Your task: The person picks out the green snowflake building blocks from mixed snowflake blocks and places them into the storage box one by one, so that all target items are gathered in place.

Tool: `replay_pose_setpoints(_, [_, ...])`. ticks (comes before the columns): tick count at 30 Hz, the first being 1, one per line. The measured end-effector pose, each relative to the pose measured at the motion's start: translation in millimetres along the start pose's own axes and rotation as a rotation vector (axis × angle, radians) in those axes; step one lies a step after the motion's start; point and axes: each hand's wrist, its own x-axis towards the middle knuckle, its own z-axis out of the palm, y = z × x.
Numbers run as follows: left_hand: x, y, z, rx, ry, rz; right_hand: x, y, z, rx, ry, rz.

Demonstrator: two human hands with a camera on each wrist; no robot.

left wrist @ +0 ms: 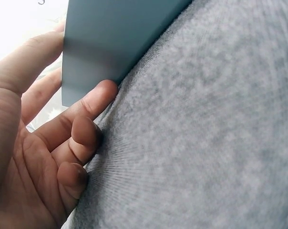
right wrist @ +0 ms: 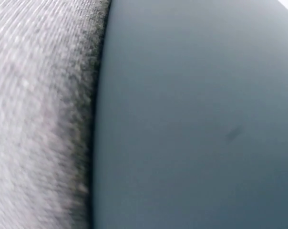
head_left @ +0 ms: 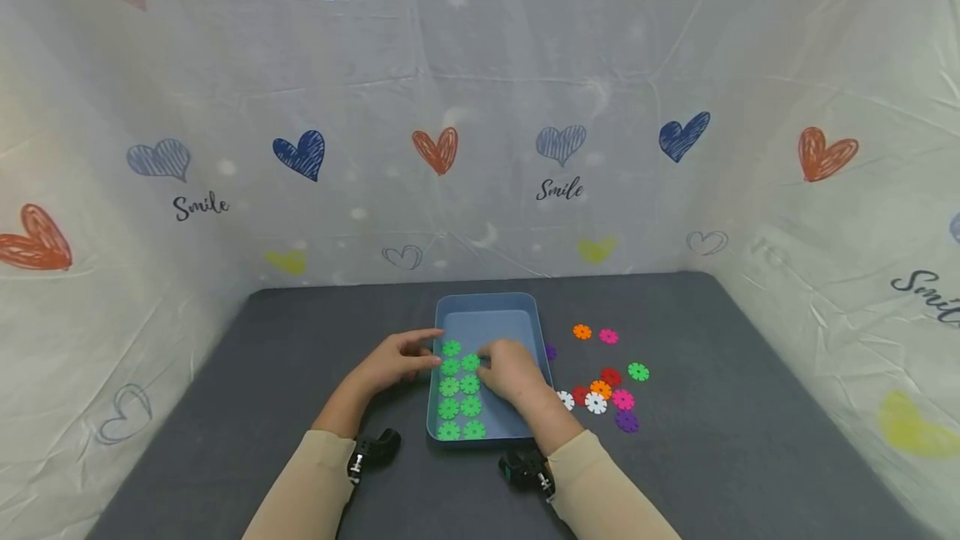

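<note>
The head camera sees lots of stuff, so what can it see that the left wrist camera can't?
Only the head view shows the green discs laid in rows inside the tray, the loose coloured discs on the mat to its right, the right hand over the tray, and the heart-print sheet behind. Only the left wrist view shows the left hand close up, a fingertip touching the tray's outer wall, two fingers curled on the mat. Both show the left hand, the blue tray and the grey mat.

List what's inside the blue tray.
Green snowflake discs lie in two columns in the blue tray; the right hand reaches in, covering anything beneath it. The far part shows bare floor.
</note>
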Motion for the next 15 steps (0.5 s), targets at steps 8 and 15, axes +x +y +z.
replay_pose_setpoints(8, [0.9, 0.0, 0.0, 0.011, 0.003, -0.003, -6.9, -0.9, -16.8, 0.025, -0.074, 0.009])
replay_pose_setpoints(15, [1.6, -0.7, 0.6, 0.006, 0.019, -0.022, -13.2, 5.6, -53.9, 0.126, -0.041, 0.007])
